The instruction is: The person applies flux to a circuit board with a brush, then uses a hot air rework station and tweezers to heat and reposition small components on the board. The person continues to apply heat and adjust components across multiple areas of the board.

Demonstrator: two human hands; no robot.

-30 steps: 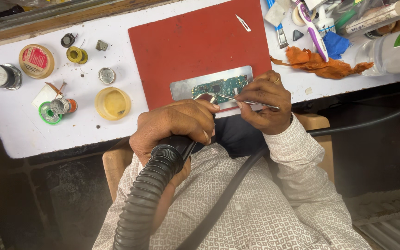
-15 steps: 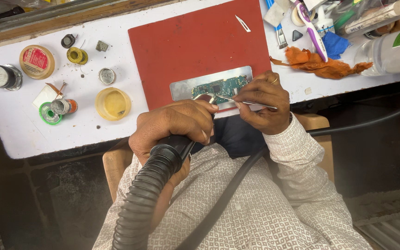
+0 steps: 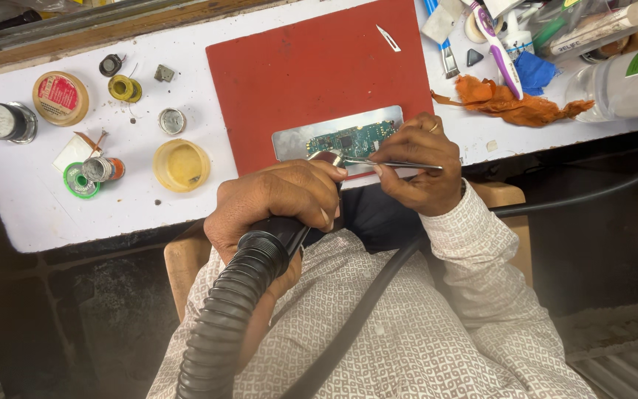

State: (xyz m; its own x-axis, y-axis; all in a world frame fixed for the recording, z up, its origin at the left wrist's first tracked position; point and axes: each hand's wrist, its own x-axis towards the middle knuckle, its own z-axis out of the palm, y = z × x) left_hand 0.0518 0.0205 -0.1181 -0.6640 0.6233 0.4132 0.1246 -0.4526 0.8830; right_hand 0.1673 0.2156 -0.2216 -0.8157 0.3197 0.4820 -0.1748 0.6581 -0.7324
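We see the green circuit board lying flat on a thin metal plate, which rests at the near edge of the red mat on the white bench. Our left hand is wrapped tight around the handle of a hot-air tool with a ribbed black hose, its nozzle tip just over the board's near edge. Our right hand pinches slim metal tweezers, whose points reach toward the same spot; whether they grip a part we cannot tell. We judge the board light, stiff and brittle, its small soldered parts easily knocked loose or overheated, so it is best held by its bare edges, never across the components. The plate looks smooth and could slide on the mat. A yellow tin and solder spools stand well apart, to the left
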